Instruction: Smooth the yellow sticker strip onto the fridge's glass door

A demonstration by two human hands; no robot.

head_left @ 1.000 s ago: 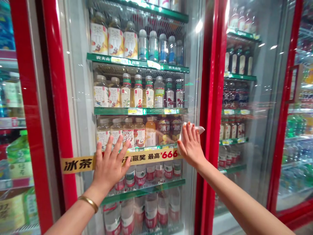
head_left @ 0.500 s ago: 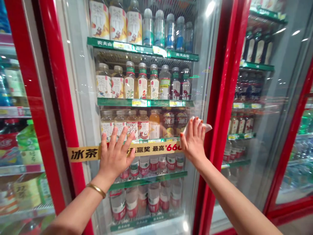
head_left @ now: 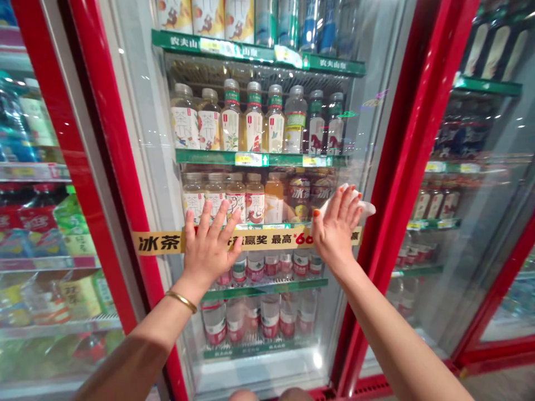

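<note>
Spread flat with its fingers apart, my left hand (head_left: 210, 248) lies over the yellow strip (head_left: 159, 243) on the glass door (head_left: 267, 376); a gold bangle (head_left: 182, 301) circles the wrist. My right hand (head_left: 337, 231) presses a white cloth or tissue (head_left: 366, 208) against the glass near the door's right side, its fingers extended over it. The cloth sticks out to the right of the fingers. Behind the glass, rows of bottles (head_left: 254, 120) stand on green-edged shelves (head_left: 251, 159).
Red door frames (head_left: 418, 145) stand right of my right hand and to the left (head_left: 112, 133). Neighbouring coolers with drinks are on both sides. Two rounded shapes, perhaps knees, show at the bottom edge.
The view has tilted down and shifted, so the shelves sit higher and further right. Both hands remain on the glass, and the right hand with the cloth appears slightly further left along the yellow strip.
</note>
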